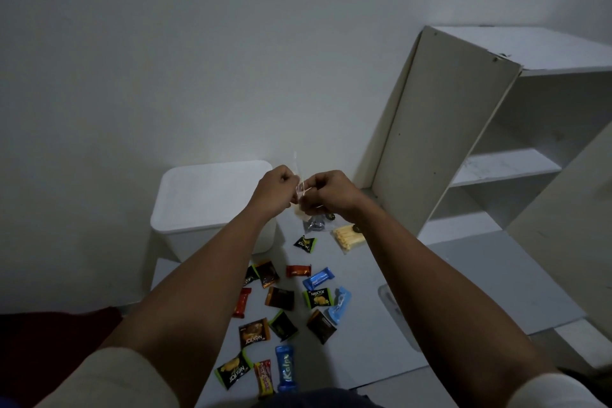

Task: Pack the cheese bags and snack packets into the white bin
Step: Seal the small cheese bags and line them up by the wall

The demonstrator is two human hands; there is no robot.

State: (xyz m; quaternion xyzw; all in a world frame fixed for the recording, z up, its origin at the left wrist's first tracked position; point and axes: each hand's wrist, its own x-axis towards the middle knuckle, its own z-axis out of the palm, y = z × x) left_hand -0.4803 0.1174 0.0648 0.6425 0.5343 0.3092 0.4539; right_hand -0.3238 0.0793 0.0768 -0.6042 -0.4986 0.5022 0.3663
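White bin (185, 209) sits left of centre beyond scattered snack packets (281, 300), while mid-frame left hand (276, 190) and right hand (326, 194) both pinch a clear cheese bag (302, 190), probably light, limp, slippery; best held by its top edge.

- The scene is dim and grey-toned, with soft, even light and no hard shadows.
- Corners fall darker, a mild vignette.
- Wide-angle distortion bends the tall white open-fronted shelf unit (463, 129) so it leans.
- The scattered colourful foil snack packets (288, 305) stay fairly sharp; print is partly legible.
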